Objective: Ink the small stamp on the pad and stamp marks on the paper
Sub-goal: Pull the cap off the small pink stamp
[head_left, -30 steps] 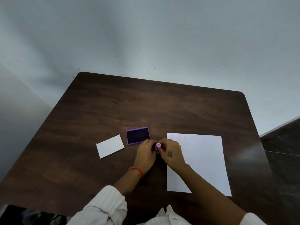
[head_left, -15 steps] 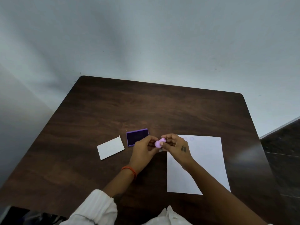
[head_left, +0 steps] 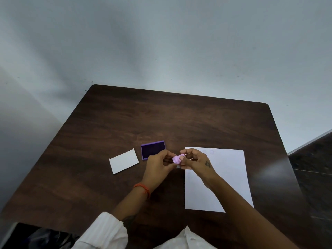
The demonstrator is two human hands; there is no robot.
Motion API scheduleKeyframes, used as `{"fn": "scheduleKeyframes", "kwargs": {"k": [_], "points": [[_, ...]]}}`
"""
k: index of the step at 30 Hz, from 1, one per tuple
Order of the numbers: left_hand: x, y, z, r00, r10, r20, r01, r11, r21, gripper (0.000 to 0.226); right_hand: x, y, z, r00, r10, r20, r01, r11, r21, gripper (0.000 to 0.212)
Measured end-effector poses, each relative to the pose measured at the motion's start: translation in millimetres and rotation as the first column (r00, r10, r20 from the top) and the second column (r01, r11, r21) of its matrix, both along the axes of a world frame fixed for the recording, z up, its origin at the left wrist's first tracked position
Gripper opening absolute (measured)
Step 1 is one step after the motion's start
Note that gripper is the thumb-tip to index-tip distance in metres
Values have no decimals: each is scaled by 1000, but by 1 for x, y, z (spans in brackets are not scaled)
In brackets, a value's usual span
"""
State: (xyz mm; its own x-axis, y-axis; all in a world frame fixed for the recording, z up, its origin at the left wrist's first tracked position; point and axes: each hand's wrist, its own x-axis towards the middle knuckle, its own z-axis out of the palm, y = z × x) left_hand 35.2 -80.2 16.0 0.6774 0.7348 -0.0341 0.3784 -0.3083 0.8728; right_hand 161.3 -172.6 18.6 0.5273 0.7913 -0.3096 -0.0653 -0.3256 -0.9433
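A small pink stamp (head_left: 177, 159) is held tilted above the table between both hands. My left hand (head_left: 159, 165) pinches its left end and my right hand (head_left: 195, 160) pinches its right end. The open purple ink pad (head_left: 153, 149) lies just left of my left hand, partly hidden by its fingers. The white paper (head_left: 228, 177) lies on the right under my right forearm, with faint round marks (head_left: 212, 152) along its top edge.
A small white card (head_left: 124, 160), perhaps the pad's lid, lies left of the ink pad. The dark wooden table (head_left: 161, 119) ends near a pale wall at the back. A dark floor shows beyond its right edge.
Both hands have lifted the stamp off the table and tilted it sideways. They moved slightly away from me, toward the paper's top left corner.
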Motion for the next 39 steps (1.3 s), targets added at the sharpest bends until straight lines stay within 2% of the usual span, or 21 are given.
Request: {"fn": "scheduleKeyframes", "kwargs": {"k": [4,8,13,19,22,25,35,39], "points": [[2,-3,2,1000,-3,-12,3,999,48,19,-4,2,0,998,-21,67,23,999,-40,19],[2,-3,3,1000,-12,-18,13,998,58,21,0,-1,1,999,6,39,-7,1000,10,16],[3,-5,3,999,-30,-21,31,998,50,21,0,-1,0,999,-7,35,8,1000,-22,20],[3,-5,-5,1000,4,-30,-7,997,-81,21,6,-5,1,997,-46,59,46,999,7,16],[3,-5,-14,995,50,-81,-65,979,-195,27,10,-10,0,994,-106,39,106,994,3,16],[5,-6,-24,989,80,-122,-107,967,-233,28,13,-17,-3,991,-130,18,130,991,-12,18],[7,-3,-47,976,82,-202,-101,991,-90,29,17,-32,-9,986,-165,-6,164,985,-55,18],[4,-3,-49,977,86,-197,-98,994,-49,37,17,-31,-11,985,-169,-26,168,984,-59,18]]}}
